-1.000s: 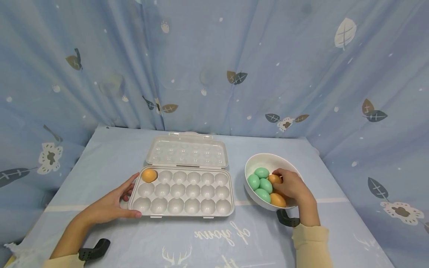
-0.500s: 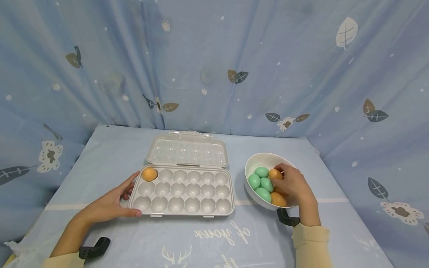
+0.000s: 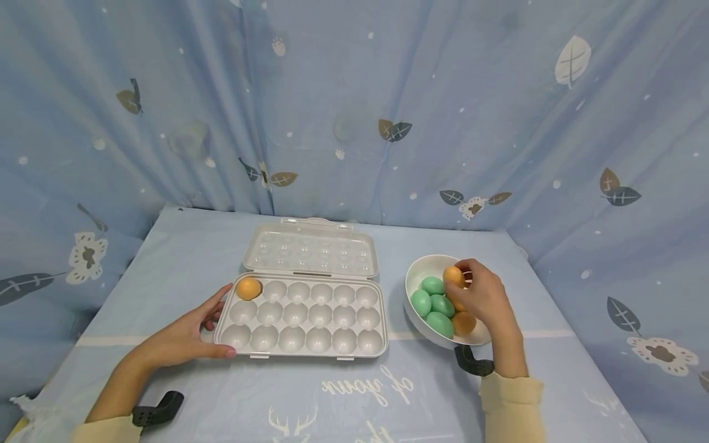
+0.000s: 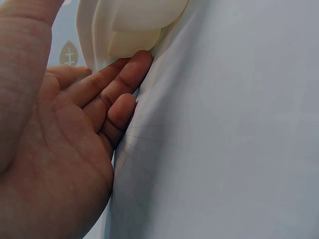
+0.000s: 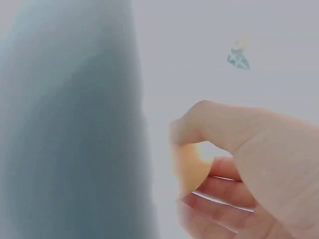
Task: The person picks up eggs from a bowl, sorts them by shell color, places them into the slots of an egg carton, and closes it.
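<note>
In the head view, my right hand pinches an orange egg between thumb and fingers, at the upper part of the white bowl. The right wrist view shows that same orange egg, pale from glare, between the thumb and fingertips. Several green eggs and other orange eggs lie in the bowl, partly hidden by the hand. My left hand rests against the left end of the white egg tray, thumb and index finger extended along its corners. One orange egg sits in its back left cup.
The tray's clear lid lies folded back behind it. A blue patterned cloth covers the table, and a blue curtain hangs at the back and sides. Black wrist mounts are on both forearms.
My right hand has lifted an orange egg up from the others in the bowl, toward its back rim. The left hand stays at the tray.
</note>
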`<state>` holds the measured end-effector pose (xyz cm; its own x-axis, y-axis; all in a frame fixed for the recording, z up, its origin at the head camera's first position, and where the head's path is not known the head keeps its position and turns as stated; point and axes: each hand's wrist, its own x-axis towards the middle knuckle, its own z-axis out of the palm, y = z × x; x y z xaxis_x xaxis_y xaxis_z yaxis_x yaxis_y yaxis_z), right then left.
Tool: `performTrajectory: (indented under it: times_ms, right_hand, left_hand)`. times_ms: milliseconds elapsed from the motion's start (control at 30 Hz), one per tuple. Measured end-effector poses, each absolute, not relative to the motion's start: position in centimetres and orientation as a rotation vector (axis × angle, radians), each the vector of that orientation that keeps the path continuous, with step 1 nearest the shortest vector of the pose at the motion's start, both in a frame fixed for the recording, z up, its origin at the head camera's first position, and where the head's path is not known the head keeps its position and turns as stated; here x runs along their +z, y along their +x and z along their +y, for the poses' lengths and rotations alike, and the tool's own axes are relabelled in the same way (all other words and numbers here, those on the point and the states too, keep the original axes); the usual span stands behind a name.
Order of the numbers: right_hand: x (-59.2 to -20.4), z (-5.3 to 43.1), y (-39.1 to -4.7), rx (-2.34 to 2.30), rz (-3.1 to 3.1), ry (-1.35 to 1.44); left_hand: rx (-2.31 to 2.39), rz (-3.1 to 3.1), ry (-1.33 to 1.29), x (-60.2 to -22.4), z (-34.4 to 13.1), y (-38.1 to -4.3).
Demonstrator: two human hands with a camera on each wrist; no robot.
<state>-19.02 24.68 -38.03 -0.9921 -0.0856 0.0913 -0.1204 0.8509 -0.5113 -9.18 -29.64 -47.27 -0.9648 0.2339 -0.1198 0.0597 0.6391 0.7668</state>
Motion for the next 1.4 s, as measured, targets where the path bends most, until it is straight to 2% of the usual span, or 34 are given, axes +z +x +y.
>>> performTrajectory:
  times_ms: [700,1400]
  right_hand:
    - [-37.9,21.0,-18.2,0.952,-2.736,0.275]
    - [-37.4,13.8,-19.1,1.078,-2.631,0.51]
  left_hand:
    - [1.214,2.636,0.253,-47.0,-29.6,-9.4]
    - [1.23,2.645,0.234,-47.1,-29.6,-9.1]
